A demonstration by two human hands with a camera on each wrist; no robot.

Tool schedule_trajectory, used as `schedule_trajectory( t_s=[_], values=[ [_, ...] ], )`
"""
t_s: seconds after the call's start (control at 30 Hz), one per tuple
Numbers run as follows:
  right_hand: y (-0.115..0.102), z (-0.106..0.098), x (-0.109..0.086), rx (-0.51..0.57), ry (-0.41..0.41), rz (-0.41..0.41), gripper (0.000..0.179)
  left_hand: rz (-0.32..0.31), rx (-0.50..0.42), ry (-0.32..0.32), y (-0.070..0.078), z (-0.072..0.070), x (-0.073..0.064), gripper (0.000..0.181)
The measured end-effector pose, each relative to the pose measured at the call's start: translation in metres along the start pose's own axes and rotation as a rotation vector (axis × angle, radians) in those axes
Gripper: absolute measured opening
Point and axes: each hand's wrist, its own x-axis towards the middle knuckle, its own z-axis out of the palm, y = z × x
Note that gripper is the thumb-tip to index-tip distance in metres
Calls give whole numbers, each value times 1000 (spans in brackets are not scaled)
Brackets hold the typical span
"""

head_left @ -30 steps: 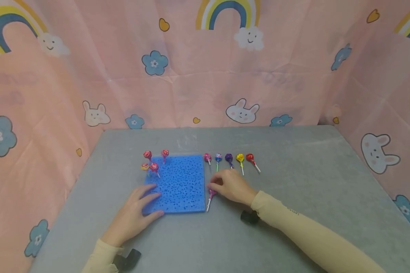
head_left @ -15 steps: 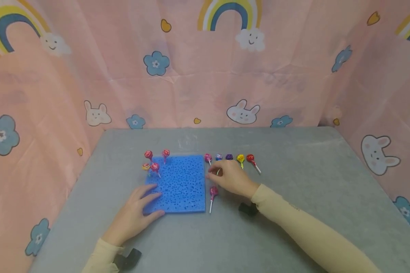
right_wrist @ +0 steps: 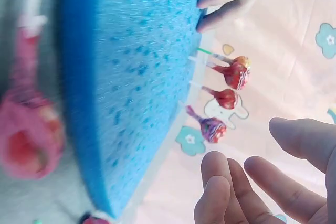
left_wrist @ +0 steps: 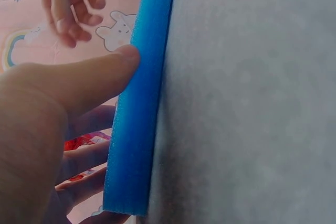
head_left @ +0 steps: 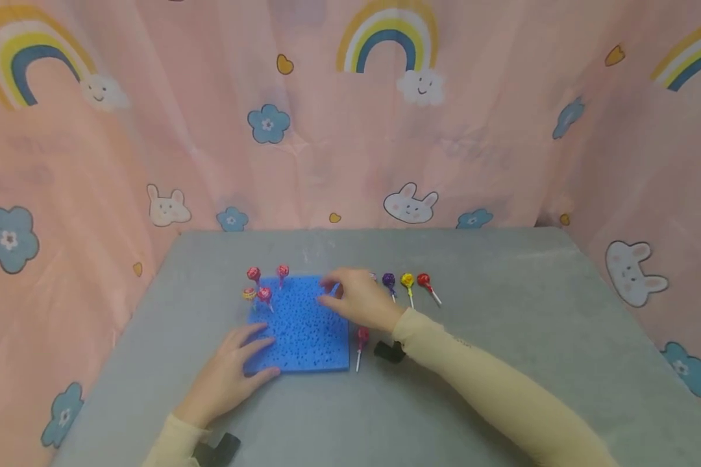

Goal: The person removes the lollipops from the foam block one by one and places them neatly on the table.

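In the head view, my left hand [head_left: 228, 373] rests on the left front of a blue foam board [head_left: 304, 337], fingers spread. Its thumb touches the board's front edge [left_wrist: 137, 108] in the left wrist view. My right hand [head_left: 362, 298] hovers over the board's right rear, fingers apart and bent, with nothing between them in the right wrist view. Several wrapped lollipops, among them a red one [head_left: 265, 295] and a pink one [head_left: 283, 271], stand upright by their sticks in the board's left rear. A pink lollipop [head_left: 362, 337] lies beside the board's right edge.
Right of the board lies a row of lollipops: a purple one [head_left: 389, 280], a yellow one [head_left: 407, 281] and a red one [head_left: 424, 280]. My right hand mostly hides others there. A pink patterned curtain [head_left: 315, 175] surrounds the grey table [head_left: 502, 324].
My right hand has left the pink lollipop beside the board, moved up, then left over the foam. The left hand has stayed in place. The head view has tilted slightly.
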Motion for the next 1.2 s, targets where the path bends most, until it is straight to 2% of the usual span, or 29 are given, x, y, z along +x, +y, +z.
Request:
schedule_trajectory(
  t_s=[0.3, 0.67, 1.03, 1.2],
  values=[
    [-10, 22, 34, -3, -15, -7, 38, 40, 11, 40, -2, 5, -3, 50],
    [-25, 42, 75, -56, -18, 3, 45, 42, -7, 49, -2, 5, -5, 48],
    [-30, 48, 91, -113, -64, -33, 35, 66, -10, 72, -1, 5, -4, 48],
    [-29, 48, 92, -112, -46, -48, 30, 63, -15, 72, 1, 3, -2, 47]
  ],
)
